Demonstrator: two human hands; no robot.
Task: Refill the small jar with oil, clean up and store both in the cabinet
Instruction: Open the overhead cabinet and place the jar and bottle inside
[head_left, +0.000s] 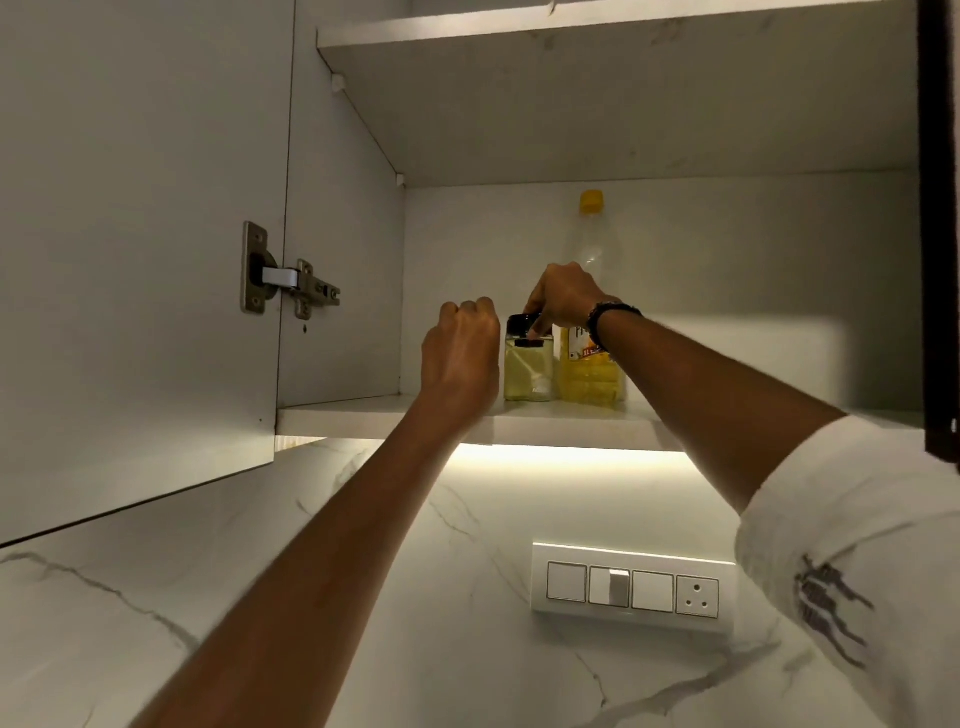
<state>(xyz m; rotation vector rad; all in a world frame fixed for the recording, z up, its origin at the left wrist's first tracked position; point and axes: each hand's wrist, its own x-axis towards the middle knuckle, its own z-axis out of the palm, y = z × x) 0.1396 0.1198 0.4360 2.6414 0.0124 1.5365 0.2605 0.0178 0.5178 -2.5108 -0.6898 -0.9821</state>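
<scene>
Here, right hand (563, 299): arm raised, grip pinching the black lid of the jar (527, 366).
Left hand (460, 353): raised beside the jar, fingers curled, holding nothing.
Jar: on cabinet shelf (337, 415), touching the oil bottle (589, 332).

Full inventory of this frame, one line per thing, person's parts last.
small jar: 1, clear with pale yellow oil and a black lid, lower shelf, left of and close beside the bottle
oil bottle: 1, clear with yellow oil and a yellow cap, lower shelf
cabinet shelves: 2, white, lower and upper
cabinet door: 1, white, open at left
hinge: 1, silver, on the door
switch panel: 1, white, marble wall below
wristband: 1, dark, right wrist
sleeve: 1, white, rolled on the right arm
left hand: curled, holds nothing, beside the jar
right hand: fingers grip the jar's lid
</scene>
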